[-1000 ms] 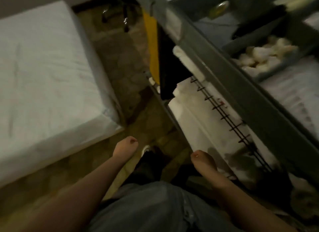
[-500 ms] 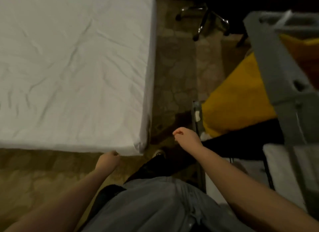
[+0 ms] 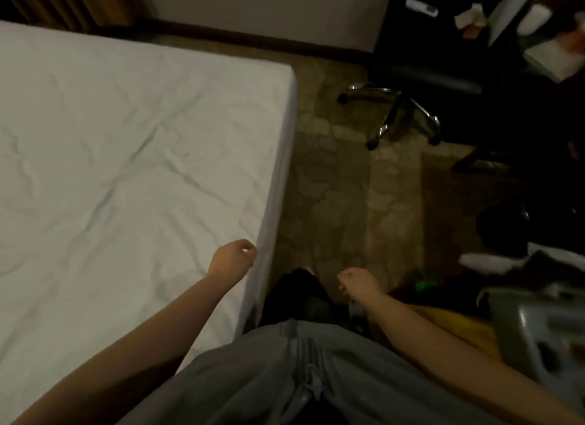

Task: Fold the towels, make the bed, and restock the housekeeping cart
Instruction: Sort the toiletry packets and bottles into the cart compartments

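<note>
Head view: the person stands at the corner of a bed (image 3: 126,158), looking down along their own grey trousers (image 3: 285,371). The bed fills the left half of the picture and is covered by a white sheet (image 3: 95,203), wrinkled with shallow creases and drawn down over the right edge of the mattress.

The left hand (image 3: 232,258) is over the bed's near right corner, just inside the edge, with the fingers curled in to a loose fist; nothing shows inside it, and whether it touches the sheet cannot be told. The right hand (image 3: 359,282) hangs over the patterned carpet (image 3: 342,203) beside the bed, well apart from the sheet, also curled closed and holding nothing visible.

At the lower right edge stands part of the grey housekeeping cart (image 3: 538,329), with a yellow bag (image 3: 456,323) just beside it, behind the right forearm. No towels can be made out on it in the dim light. Something white and something black lie on the floor above the cart, too dark to identify.

Farther back on the right is a black office chair (image 3: 427,79) with a chrome star base, near a dark desk (image 3: 459,19) with small blurred items on top.
</note>
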The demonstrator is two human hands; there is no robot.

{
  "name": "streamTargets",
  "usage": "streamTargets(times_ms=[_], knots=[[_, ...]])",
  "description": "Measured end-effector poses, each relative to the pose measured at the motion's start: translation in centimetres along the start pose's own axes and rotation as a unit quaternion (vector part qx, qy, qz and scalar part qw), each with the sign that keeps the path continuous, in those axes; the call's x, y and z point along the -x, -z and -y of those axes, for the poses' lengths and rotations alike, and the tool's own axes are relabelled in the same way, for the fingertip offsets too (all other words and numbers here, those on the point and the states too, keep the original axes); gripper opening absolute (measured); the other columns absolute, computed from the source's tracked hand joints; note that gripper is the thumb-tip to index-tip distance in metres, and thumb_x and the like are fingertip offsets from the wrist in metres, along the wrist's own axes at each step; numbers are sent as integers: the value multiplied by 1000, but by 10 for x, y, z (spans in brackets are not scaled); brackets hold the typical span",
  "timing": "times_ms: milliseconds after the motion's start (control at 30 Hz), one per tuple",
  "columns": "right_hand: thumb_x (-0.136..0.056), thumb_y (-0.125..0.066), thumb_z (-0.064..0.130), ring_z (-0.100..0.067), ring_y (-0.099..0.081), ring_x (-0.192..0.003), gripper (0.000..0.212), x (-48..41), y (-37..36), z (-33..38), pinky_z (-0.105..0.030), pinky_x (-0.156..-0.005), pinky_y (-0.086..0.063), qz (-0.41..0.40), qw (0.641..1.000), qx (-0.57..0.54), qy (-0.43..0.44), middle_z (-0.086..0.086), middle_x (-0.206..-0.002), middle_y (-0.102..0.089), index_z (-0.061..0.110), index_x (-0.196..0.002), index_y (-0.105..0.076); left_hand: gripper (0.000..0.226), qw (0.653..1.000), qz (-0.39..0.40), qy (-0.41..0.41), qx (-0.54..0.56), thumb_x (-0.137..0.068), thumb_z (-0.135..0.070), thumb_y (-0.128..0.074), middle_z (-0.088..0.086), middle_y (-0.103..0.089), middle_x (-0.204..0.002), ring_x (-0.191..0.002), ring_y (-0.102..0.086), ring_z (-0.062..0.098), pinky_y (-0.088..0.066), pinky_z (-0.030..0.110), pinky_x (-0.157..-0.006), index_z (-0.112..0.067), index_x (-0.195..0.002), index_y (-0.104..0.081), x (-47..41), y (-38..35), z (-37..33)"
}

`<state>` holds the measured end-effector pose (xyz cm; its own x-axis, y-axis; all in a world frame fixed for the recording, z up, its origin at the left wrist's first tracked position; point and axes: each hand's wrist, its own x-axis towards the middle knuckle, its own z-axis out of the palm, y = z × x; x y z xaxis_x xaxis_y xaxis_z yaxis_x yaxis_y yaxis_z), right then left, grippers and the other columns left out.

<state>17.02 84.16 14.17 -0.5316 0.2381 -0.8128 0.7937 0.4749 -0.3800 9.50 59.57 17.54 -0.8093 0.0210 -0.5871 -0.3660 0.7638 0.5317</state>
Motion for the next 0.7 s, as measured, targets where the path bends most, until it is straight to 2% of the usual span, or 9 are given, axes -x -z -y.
streamTargets(times_ms=[100,200,267,333,400,467,533,600,700], knots=[[-97,-45,15,-21,-56,-82,23,-34,78,91,-27,-72,-42,-63,992,-59,96,0,-75,-59,14,-85,-65,15,996,-46,62,44,-90,-17,-52,-1,-63,-65,-82,-66,26,-50,31,-83,-14,-91,-67,-66,35,-34],[-94,-46,9,-19,-56,-77,32,-52,144,176,-32,-76,-47,-94,978,-89,161,6,-69,-58,30,-72,-56,11,993,-64,82,47,-90,-18,-53,1,-64,-67,-85,-66,28,-49,32,-83,-17,-88,-64,-116,66,-74],[-94,-46,9,-14,-55,-71,31,-63,183,216,-29,-71,-46,-102,970,-94,199,7,-71,-59,30,-75,-58,13,993,-67,83,45,-90,-18,-53,2,-65,-68,-83,-66,28,-49,31,-82,-15,-91,-65,-145,77,-105],[-95,-46,10,-13,-56,-74,24,-78,223,242,-28,-70,-46,-116,964,-100,217,9,-76,-60,26,-84,-60,13,995,-53,75,27,-90,-17,-54,5,-67,-72,-85,-67,29,-48,30,-80,-14,-89,-66,-182,80,-141],[-95,-47,12,-14,-58,-79,20,-103,263,251,-29,-75,-47,-145,960,-118,206,10,-79,-60,25,-90,-61,14,999,-20,46,-11,-91,-17,-52,10,-70,-83,-90,-67,30,-49,30,-81,-16,-86,-64,-225,73,-186],[-95,-49,13,-16,-59,-81,18,-132,303,245,-28,-75,-46,-178,958,-149,169,10,-78,-60,24,-91,-62,18,998,12,-5,-68,-92,-19,-48,12,-71,-98,-97,-65,30,-50,33,-87,-14,-94,-66,-273,58,-244],[-93,-51,12,-17,-59,-81,17,-156,342,231,-27,-73,-44,-215,951,-183,122,10,-76,-60,22,-94,-65,24,990,49,-63,-120,-95,-21,-44,12,-69,-104,-99,-63,29,-49,33,-87,-11,-100,-66,-315,42,-315],[-93,-52,13,-16,-57,-86,18,-167,380,215,-26,-75,-42,-244,946,-195,82,7,-82,-63,17,-101,-68,27,972,91,-131,-175,-97,-21,-41,14,-68,-107,-102,-61,29,-45,29,-81,-9,-98,-65,-344,23,-391],[-94,-51,17,-13,-57,-88,19,-176,425,181,-25,-73,-45,-288,925,-246,12,2,-98,-64,16,-106,-66,30,929,133,-240,-246,-98,-23,-41,14,-65,-115,-109,-58,29,-42,28,-83,-8,-110,-65,-369,-13,-503]])
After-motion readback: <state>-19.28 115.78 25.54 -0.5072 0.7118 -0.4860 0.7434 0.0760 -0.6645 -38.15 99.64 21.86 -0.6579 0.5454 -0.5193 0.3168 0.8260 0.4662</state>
